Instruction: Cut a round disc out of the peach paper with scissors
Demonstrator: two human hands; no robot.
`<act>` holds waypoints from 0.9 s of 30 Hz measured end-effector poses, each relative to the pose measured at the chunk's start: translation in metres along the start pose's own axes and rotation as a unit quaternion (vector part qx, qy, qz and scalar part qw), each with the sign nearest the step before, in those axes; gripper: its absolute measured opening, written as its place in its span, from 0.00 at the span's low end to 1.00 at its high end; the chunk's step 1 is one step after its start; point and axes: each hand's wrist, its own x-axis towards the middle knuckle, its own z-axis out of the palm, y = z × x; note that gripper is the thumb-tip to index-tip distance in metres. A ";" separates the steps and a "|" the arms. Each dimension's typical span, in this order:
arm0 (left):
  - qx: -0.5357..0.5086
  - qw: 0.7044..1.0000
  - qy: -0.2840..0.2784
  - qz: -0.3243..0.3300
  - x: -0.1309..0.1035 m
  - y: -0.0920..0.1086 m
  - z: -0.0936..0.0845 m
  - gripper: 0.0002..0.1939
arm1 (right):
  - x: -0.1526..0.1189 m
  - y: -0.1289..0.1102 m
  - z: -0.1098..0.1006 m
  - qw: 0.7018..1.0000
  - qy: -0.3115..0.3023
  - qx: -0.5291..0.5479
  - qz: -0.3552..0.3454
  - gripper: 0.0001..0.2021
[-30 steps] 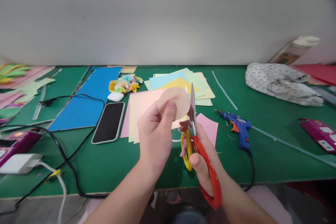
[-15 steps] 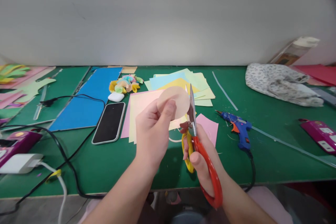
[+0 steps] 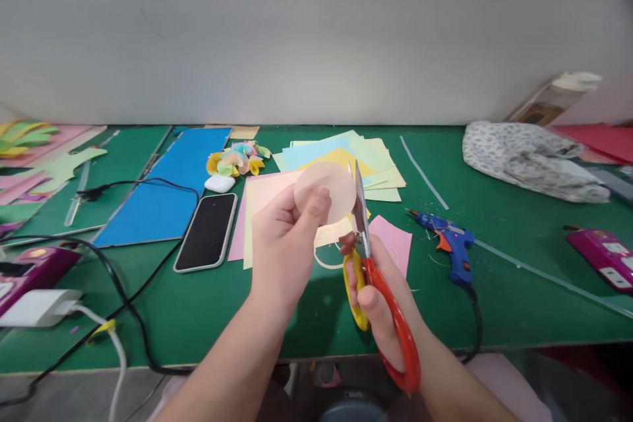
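Between thumb and fingers, my left hand (image 3: 287, 244) pinches a round peach paper disc (image 3: 340, 188), raised over the table. My right hand (image 3: 383, 303) grips a pair of scissors (image 3: 363, 231) with one red handle and one yellow handle, fingers through the loops. The blades point away from me and are slightly parted at the disc's right edge; whether paper lies between them I cannot tell. Below the disc, a thin curved paper offcut (image 3: 330, 265) rests on the green table. Behind it are sheets of coloured paper (image 3: 267, 194), partly hidden by my left hand.
A phone (image 3: 206, 232) and a white earphone case (image 3: 219, 183) lie left, near paper flowers (image 3: 238, 158) and a blue board (image 3: 168, 191). To the right are a blue glue gun (image 3: 452, 244), glue sticks and a patterned cloth (image 3: 524, 158). Black cables (image 3: 128, 300) cross the left side.
My left hand and the disc have shifted very slightly left. The scissors stay at the disc's right edge, their tips a little less apart. More of the curved offcut shows below.
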 end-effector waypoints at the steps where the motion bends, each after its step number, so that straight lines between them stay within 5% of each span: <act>1: 0.003 1.000 0.001 0.000 0.000 0.000 0.000 0.08 | 0.000 -0.001 0.000 1.000 -0.001 0.000 -0.002 0.40; 14: -0.011 1.000 -0.002 0.019 0.007 -0.001 -0.005 0.07 | 0.003 0.011 -0.002 0.997 0.005 -0.042 -0.057 0.38; 27: -0.018 0.999 0.000 0.028 0.010 -0.001 -0.007 0.06 | 0.001 0.001 0.005 0.999 0.027 -0.016 -0.010 0.43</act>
